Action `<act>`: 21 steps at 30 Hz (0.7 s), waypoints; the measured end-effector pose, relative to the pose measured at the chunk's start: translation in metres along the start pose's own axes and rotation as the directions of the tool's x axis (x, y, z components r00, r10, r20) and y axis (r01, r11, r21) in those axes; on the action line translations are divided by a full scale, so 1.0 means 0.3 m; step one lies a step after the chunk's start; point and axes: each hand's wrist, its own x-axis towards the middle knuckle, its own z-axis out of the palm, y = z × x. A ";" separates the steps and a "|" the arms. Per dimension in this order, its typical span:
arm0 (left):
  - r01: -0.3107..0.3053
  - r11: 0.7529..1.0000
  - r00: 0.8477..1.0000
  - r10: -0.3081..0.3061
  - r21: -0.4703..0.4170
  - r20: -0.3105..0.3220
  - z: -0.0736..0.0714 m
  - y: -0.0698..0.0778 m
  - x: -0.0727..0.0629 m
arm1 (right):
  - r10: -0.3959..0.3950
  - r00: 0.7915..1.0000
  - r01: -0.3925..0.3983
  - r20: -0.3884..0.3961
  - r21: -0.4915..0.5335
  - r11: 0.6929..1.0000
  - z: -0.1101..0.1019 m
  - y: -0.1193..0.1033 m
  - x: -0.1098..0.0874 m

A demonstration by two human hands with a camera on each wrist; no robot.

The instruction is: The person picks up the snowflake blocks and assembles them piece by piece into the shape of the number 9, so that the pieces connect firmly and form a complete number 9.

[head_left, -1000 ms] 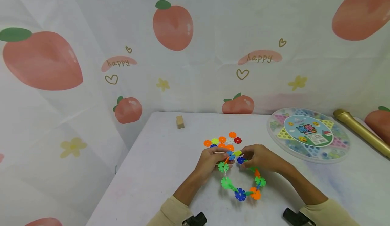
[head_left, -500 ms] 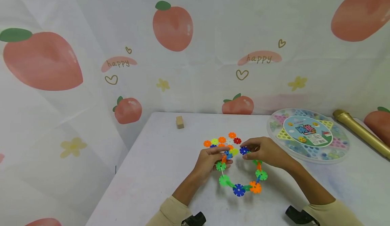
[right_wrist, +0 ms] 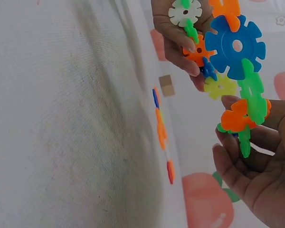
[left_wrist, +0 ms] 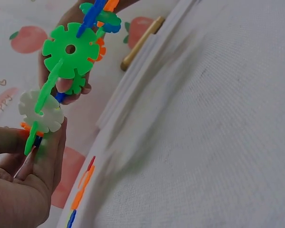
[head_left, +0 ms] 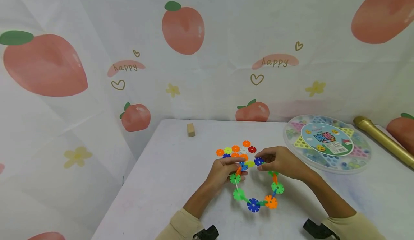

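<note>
A chain of interlocking snowflake discs (head_left: 253, 205) in green, blue, orange and white hangs in an open loop between both hands. My left hand (head_left: 221, 171) pinches one end at a blue disc (head_left: 243, 166), from which a yellow disc (head_left: 250, 164) sticks out to the right. At the other end, the thumb and fingers of my right hand (head_left: 281, 162) grip a dark blue disc (head_left: 258, 161). A small gap separates that disc from the yellow one. In the right wrist view, a large blue disc (right_wrist: 223, 52) and a green disc (right_wrist: 252, 92) rise above the right fingers.
Just beyond the hands lie several loose discs (head_left: 235, 148), orange, yellow, white, red and blue. A round clear case (head_left: 363, 159) with a colourful label sits at the back right, beside a gold stick (head_left: 385, 137). A small wooden block (head_left: 191, 129) stands near the far left corner.
My right hand has moved slightly up and right with the dark blue disc, widening the gap to the yellow disc. The loop rose a little, then sank partly back. The left hand has barely moved.
</note>
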 end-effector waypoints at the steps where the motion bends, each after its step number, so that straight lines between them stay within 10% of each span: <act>1: 0.001 1.000 1.000 -0.001 -0.001 -0.003 0.000 0.000 0.000 | -0.003 1.000 0.003 0.002 0.005 1.000 -0.001 -0.001 -0.001; 21: -0.009 1.000 0.999 0.009 0.007 -0.039 -0.005 0.004 0.000 | -0.022 1.000 0.022 0.007 0.013 1.000 0.002 0.001 -0.007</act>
